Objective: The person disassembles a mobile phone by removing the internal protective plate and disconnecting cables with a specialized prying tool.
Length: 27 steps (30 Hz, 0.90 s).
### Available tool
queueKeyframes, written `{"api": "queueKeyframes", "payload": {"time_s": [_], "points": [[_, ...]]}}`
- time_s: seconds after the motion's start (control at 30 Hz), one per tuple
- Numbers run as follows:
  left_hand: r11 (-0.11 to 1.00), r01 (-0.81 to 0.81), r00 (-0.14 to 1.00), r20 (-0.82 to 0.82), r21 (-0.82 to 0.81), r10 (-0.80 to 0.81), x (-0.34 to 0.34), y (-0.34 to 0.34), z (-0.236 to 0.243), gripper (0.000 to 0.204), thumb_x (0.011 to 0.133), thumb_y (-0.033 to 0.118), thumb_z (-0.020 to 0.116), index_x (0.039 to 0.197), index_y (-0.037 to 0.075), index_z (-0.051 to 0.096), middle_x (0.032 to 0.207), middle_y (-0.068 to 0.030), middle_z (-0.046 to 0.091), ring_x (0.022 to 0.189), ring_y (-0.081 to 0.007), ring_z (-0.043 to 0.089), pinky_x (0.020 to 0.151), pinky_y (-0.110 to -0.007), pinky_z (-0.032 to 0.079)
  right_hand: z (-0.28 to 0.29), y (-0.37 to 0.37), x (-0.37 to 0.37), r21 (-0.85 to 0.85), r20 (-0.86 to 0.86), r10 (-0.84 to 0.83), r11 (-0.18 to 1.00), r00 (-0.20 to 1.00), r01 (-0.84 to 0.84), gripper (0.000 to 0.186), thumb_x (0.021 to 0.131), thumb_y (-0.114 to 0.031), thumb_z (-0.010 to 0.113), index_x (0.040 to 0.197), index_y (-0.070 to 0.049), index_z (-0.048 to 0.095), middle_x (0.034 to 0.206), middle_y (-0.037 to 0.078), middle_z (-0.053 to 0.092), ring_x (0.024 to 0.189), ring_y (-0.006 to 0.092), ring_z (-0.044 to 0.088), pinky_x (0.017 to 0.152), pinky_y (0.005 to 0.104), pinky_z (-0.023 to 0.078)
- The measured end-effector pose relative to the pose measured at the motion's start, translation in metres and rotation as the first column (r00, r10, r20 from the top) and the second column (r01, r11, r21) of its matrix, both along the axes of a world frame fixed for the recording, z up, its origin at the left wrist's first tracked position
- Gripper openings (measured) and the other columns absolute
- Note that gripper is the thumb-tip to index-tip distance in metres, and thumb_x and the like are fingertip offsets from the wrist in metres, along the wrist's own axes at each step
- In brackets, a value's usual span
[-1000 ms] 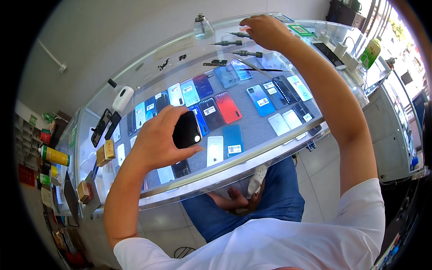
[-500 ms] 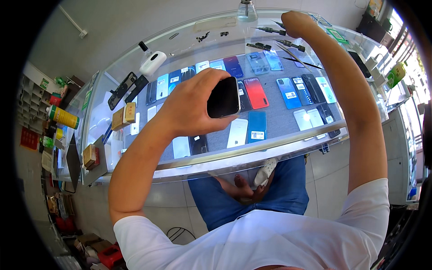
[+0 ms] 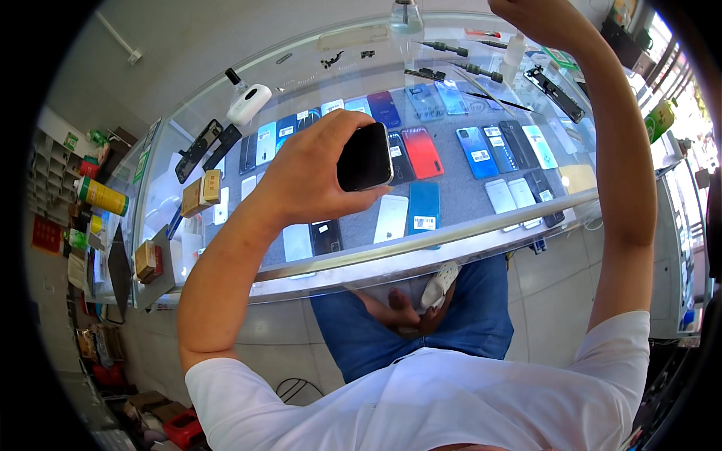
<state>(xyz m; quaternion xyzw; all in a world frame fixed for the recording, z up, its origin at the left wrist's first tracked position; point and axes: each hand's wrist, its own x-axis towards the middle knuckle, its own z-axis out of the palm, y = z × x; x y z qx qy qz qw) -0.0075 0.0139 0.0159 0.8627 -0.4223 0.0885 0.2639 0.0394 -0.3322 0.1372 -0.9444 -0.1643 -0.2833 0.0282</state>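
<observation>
Above the glass counter my left hand (image 3: 312, 165) grips a smartphone (image 3: 364, 156) by its edges, thumb at the lower side and fingers over the top. The phone's dark screen faces up. My right arm stretches to the far right, where my right hand (image 3: 526, 10) is cut off by the upper edge, so its fingers are hidden. Nearest to that hand are a clear squeeze bottle (image 3: 514, 51) and a red slim tool (image 3: 482, 33). Several screwdrivers (image 3: 445, 48) and a pair of tweezers (image 3: 483, 84) lie left of the bottle.
Rows of phones (image 3: 423, 152) lie under the glass counter top (image 3: 301, 90). A phone frame (image 3: 555, 93) lies at the right. On the left are a white device (image 3: 249, 105), phone parts (image 3: 199, 151) and small boxes (image 3: 201, 193). A glass jar (image 3: 406, 18) stands at the back.
My right hand has moved farther up and right, partly out of view, uncovering the squeeze bottle and phone frame. My left hand still holds the smartphone; the view has shifted slightly.
</observation>
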Motion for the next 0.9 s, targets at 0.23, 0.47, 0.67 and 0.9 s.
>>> {"api": "queueKeyframes", "payload": {"time_s": [0.23, 0.47, 0.67, 0.9], "points": [[0.992, -0.086, 0.995, -0.055, -0.093, 0.082, 0.002, -0.004, 0.000, 0.072, 0.072, 0.032, 0.088, 0.132, 0.009, 0.054, 0.113, -0.0138, 0.066, 0.101, -0.0300, 0.068, 0.089, -0.039, 0.055, -0.037, 0.018, -0.011, 0.749, -0.162, 0.621, 0.584, 0.767, -0.314, 0.025, 0.106, -0.021, 0.067, 0.113, 0.003, 0.070, 0.090, 0.002, 0.068, 0.076, 0.0077, 0.059, 0.069, 0.0227, 0.050], [0.979, -0.018, 0.984, -0.178, -0.203, -0.019, 0.006, -0.002, -0.007, 0.077, 0.071, 0.029, 0.091, 0.133, 0.010, 0.051, 0.117, -0.0136, 0.064, 0.103, -0.0299, 0.068, 0.088, -0.039, 0.056, -0.078, 0.021, -0.021, 0.894, 0.168, 0.741, 0.163, 0.650, -0.418, 0.030, 0.105, -0.033, 0.070, 0.114, -0.005, 0.063, 0.084, 0.001, 0.053, 0.067, 0.0065, 0.050, 0.059, 0.0217, 0.044], [0.976, 0.034, 0.973, -0.216, -0.215, -0.081, 0.007, -0.006, -0.007, 0.075, 0.070, 0.024, 0.090, 0.132, 0.010, 0.050, 0.112, -0.0117, 0.065, 0.098, -0.0263, 0.068, 0.088, -0.037, 0.056, -0.084, 0.049, -0.041, 0.875, 0.164, 0.700, 0.221, 0.695, -0.430, 0.033, 0.110, -0.033, 0.059, 0.117, -0.001, 0.061, 0.103, 0.014, 0.073, 0.070, 0.0179, 0.077, 0.065, 0.0275, 0.066], [0.979, 0.027, 0.973, -0.218, -0.203, -0.072, 0.008, -0.005, -0.006, 0.075, 0.069, 0.023, 0.089, 0.132, 0.010, 0.051, 0.110, -0.0099, 0.065, 0.096, -0.0238, 0.067, 0.087, -0.036, 0.055, -0.085, 0.068, -0.061, 0.956, 0.136, 0.727, 0.082, 0.673, -0.282, 0.023, 0.109, -0.011, 0.058, 0.126, 0.004, 0.055, 0.097, 0.016, 0.076, 0.083, 0.0163, 0.076, 0.074, 0.0292, 0.065]]}}
